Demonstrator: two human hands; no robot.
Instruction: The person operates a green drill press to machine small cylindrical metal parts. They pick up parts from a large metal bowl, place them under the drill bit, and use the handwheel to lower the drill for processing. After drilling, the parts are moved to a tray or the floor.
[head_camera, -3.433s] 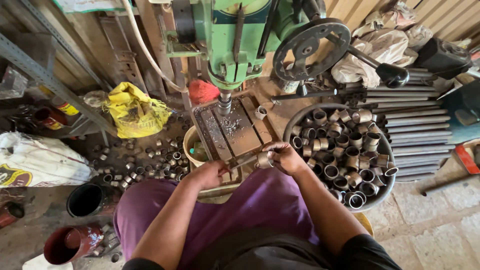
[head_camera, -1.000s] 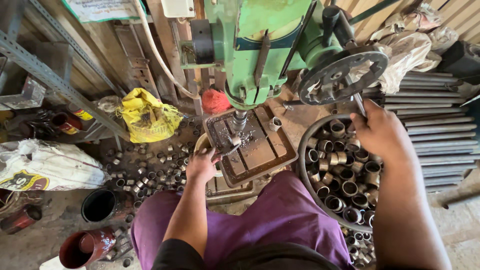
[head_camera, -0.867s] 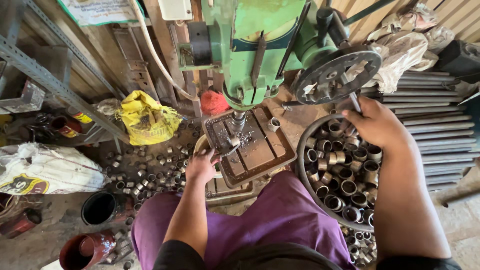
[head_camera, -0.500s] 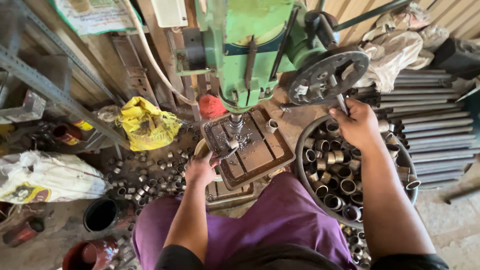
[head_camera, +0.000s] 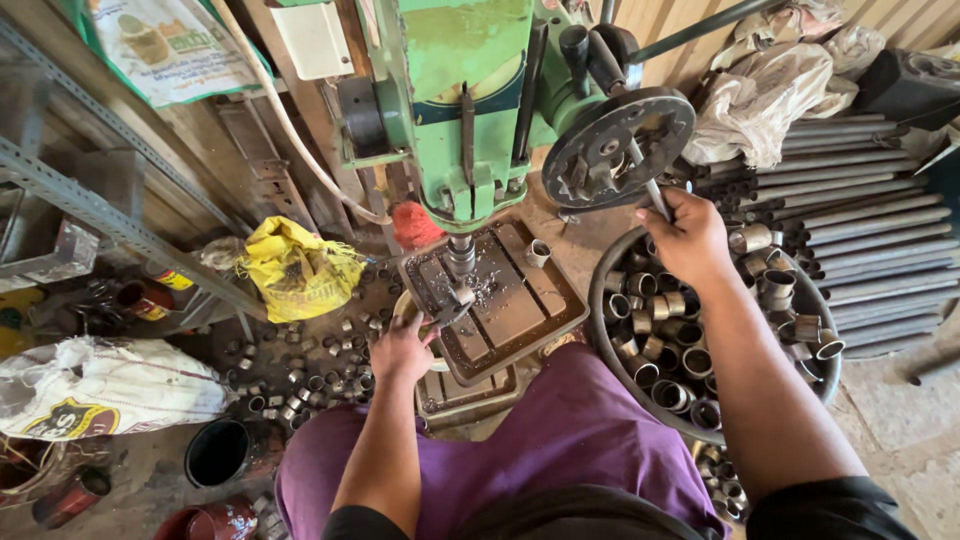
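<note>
A green drill press (head_camera: 470, 110) stands in front of me, its chuck (head_camera: 460, 258) lowered onto a small metal ring (head_camera: 462, 295) on the slotted work table (head_camera: 520, 300). My left hand (head_camera: 400, 345) grips a clamping tool at the table's left edge, which holds that ring under the chuck. My right hand (head_camera: 685, 240) is closed around a spoke of the black feed wheel (head_camera: 615, 145). A second loose ring (head_camera: 537, 252) sits at the table's back.
A round basin (head_camera: 610, 375) full of several short metal tube pieces sits at right, under my right arm. More rings (head_camera: 300, 375) litter the floor at left. Long steel pipes (head_camera: 860, 220) are stacked at right. A yellow bag (head_camera: 290, 265), white sack (head_camera: 100, 385) and dark pots lie at left.
My right hand left the table, reached up to the feed wheel and has pulled its spoke downward. The chuck has come down onto the ring. My left hand stays at the clamp.
</note>
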